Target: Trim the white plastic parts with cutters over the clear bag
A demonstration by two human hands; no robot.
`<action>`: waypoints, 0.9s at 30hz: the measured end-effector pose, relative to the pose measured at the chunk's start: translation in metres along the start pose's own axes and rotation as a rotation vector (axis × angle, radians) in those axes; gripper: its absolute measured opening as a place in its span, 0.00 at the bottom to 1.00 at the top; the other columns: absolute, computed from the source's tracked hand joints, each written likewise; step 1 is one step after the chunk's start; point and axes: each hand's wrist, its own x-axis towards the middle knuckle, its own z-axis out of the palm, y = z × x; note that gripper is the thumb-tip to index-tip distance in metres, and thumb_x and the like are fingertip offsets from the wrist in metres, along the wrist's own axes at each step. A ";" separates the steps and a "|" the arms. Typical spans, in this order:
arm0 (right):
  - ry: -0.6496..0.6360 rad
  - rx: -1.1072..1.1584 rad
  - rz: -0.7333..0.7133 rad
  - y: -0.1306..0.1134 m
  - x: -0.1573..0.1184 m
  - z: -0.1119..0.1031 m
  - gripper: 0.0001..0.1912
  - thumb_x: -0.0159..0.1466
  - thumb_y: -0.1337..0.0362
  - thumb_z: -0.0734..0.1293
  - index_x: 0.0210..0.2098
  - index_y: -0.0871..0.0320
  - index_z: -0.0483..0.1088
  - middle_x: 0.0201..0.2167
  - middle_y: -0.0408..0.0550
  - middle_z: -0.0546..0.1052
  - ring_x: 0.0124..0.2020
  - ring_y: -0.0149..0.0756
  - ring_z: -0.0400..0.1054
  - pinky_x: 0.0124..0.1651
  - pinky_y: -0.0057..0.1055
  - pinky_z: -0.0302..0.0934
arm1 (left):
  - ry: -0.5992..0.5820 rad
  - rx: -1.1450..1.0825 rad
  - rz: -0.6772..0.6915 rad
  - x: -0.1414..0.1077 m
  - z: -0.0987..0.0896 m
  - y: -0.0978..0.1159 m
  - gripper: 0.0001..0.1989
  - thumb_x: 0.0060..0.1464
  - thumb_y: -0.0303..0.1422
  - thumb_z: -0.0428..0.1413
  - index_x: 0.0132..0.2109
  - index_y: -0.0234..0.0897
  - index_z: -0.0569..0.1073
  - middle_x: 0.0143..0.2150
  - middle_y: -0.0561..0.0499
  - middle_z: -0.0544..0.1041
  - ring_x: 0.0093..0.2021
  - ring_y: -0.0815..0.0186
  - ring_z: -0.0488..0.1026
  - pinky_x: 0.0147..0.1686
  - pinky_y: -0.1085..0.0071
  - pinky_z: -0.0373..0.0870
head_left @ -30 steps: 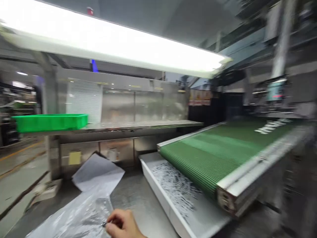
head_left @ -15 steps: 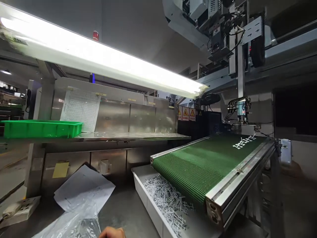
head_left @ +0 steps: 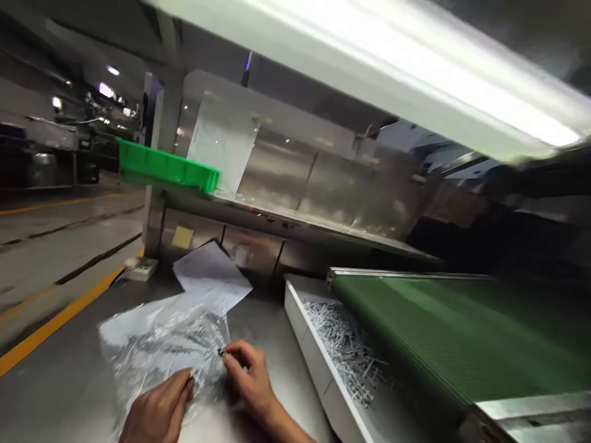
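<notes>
A clear plastic bag (head_left: 152, 338) lies on the metal table, with whitish pieces inside that are too blurred to name. My right hand (head_left: 253, 376) pinches the bag's right edge, where the creases run together; a small dark spot shows at its fingertips. At the near side of the bag my left hand (head_left: 159, 406) is closed, thumb and fingers pressed together on the plastic. The two hands are a short way apart. Beyond the bag, partly covered by it, lies a white paper sheet (head_left: 210, 267).
To the right, a white tray (head_left: 318, 363) holds many small white plastic pieces (head_left: 339, 341) beneath the end of a green conveyor belt (head_left: 415, 320). A green bin (head_left: 168, 166) sits on the metal shelf (head_left: 300, 218). A power strip (head_left: 141, 269) lies at the table's left edge.
The view has swung left and down. Both hands now show at the plastic bag; before, only part of one hand was visible at the bottom edge.
</notes>
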 end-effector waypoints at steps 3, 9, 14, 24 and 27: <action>-0.082 0.079 0.092 -0.010 -0.003 -0.006 0.19 0.66 0.46 0.71 0.38 0.55 0.82 0.26 0.46 0.80 0.27 0.37 0.70 0.33 0.32 0.64 | -0.214 0.035 -0.058 -0.003 -0.020 0.014 0.16 0.71 0.29 0.46 0.42 0.47 0.77 0.34 0.54 0.84 0.32 0.61 0.84 0.29 0.67 0.78; -0.181 0.236 0.295 0.001 -0.013 -0.011 0.14 0.66 0.52 0.75 0.44 0.54 0.82 0.33 0.46 0.81 0.32 0.37 0.71 0.34 0.31 0.63 | -0.438 0.095 -0.090 0.006 -0.028 0.019 0.11 0.73 0.29 0.48 0.46 0.39 0.76 0.37 0.50 0.83 0.35 0.63 0.81 0.32 0.69 0.71; -0.252 0.122 0.152 -0.005 -0.016 -0.014 0.11 0.73 0.54 0.72 0.47 0.54 0.81 0.31 0.46 0.82 0.30 0.36 0.75 0.33 0.33 0.66 | -0.467 0.051 -0.081 0.008 -0.032 0.022 0.13 0.72 0.26 0.47 0.50 0.37 0.76 0.38 0.50 0.82 0.35 0.65 0.79 0.32 0.70 0.70; -0.274 0.109 0.083 -0.013 -0.013 -0.016 0.04 0.73 0.61 0.72 0.45 0.51 0.80 0.31 0.45 0.83 0.28 0.37 0.76 0.33 0.36 0.67 | -0.493 -0.042 -0.097 0.016 -0.037 0.024 0.13 0.70 0.22 0.48 0.51 0.37 0.75 0.42 0.48 0.84 0.39 0.65 0.82 0.39 0.69 0.76; -0.280 0.104 0.083 -0.014 -0.014 -0.016 0.04 0.73 0.60 0.72 0.45 0.51 0.81 0.30 0.45 0.83 0.26 0.36 0.74 0.31 0.36 0.66 | -0.497 -0.043 -0.101 0.017 -0.037 0.026 0.14 0.69 0.21 0.48 0.51 0.37 0.75 0.42 0.49 0.84 0.39 0.66 0.81 0.38 0.70 0.76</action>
